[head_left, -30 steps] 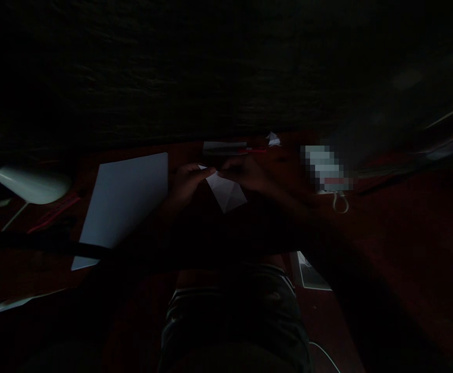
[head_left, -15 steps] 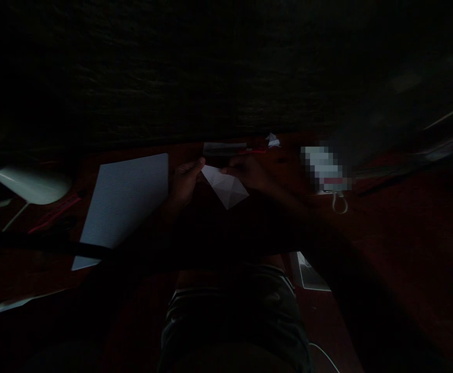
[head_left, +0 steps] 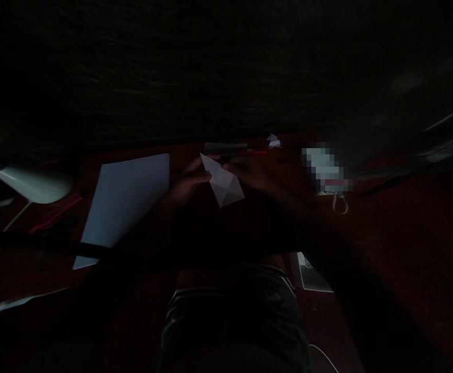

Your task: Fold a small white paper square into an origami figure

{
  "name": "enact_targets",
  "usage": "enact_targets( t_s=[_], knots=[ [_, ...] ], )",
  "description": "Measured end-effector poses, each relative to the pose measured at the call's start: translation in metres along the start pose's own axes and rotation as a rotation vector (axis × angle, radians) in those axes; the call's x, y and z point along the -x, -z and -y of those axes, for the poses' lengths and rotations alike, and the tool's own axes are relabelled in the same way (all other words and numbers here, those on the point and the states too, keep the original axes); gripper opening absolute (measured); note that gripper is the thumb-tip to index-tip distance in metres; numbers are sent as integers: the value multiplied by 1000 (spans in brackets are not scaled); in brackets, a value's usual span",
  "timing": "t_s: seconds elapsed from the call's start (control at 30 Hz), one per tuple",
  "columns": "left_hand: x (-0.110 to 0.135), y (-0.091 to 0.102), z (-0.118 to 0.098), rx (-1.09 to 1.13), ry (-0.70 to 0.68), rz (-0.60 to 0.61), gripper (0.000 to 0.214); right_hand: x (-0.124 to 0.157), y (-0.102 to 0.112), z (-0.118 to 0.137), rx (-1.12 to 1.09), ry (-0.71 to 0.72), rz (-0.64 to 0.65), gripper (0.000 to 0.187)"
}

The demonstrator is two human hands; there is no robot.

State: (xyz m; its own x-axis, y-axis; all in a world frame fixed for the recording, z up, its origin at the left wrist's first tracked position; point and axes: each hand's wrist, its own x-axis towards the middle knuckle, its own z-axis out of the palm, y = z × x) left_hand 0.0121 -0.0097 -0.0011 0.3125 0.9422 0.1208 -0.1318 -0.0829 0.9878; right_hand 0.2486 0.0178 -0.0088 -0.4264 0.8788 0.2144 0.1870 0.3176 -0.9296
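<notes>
A small white folded paper (head_left: 226,187) with crease lines is held between my two hands above the dark reddish table. My left hand (head_left: 190,180) grips its left edge, thumb on top and fingers behind. On the upper right edge, my right hand (head_left: 245,172) pinches the paper; its fingers are partly lost in shadow. One pointed corner of the paper sticks up beyond my left thumb. Just behind the hands lie a flat pale strip (head_left: 226,147) and a thin red object (head_left: 255,152), too dark to name exactly.
Left of my hands lies a large white sheet (head_left: 129,197). A small crumpled or folded white paper (head_left: 273,141) sits at the back. To the right is a blurred white object (head_left: 323,166) with a loop. A white lamp-like shape (head_left: 40,185) stands far left.
My left hand has shifted its grip, its thumb now lower and flat on the paper. The paper has turned slightly and its pointed corner now shows. The right hand still pinches it.
</notes>
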Motion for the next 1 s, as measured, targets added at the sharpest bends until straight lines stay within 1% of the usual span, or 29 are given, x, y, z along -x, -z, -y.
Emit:
enact_targets(
  t_s=[0.1,0.23,0.3,0.43,0.57,0.67,0.83,0.9,1.0],
  knots=[
    [-2,-3,6,-15,-5,-56,40,1,-1,1,4,-5,33,68],
    [-4,-6,12,-11,-16,-147,35,2,-3,3,-34,56,141,60],
    [-6,-5,13,-21,-16,-175,33,3,-5,2,-35,87,168,58],
    [-7,-1,17,-25,-20,-225,33,3,-6,-1,50,115,111,50],
    [-6,0,21,-72,-35,-242,43,3,-4,-1,142,121,67,41],
    [-7,-1,23,-149,-38,-235,44,3,-5,-1,164,121,62,41],
    [-8,2,27,-251,-18,-258,45,5,-7,-1,151,85,84,40],
    [-7,3,29,-246,8,-261,46,4,-7,0,139,63,51,43],
    [-6,3,31,-195,23,-258,45,2,-4,-1,104,39,-33,44]
  ],
)
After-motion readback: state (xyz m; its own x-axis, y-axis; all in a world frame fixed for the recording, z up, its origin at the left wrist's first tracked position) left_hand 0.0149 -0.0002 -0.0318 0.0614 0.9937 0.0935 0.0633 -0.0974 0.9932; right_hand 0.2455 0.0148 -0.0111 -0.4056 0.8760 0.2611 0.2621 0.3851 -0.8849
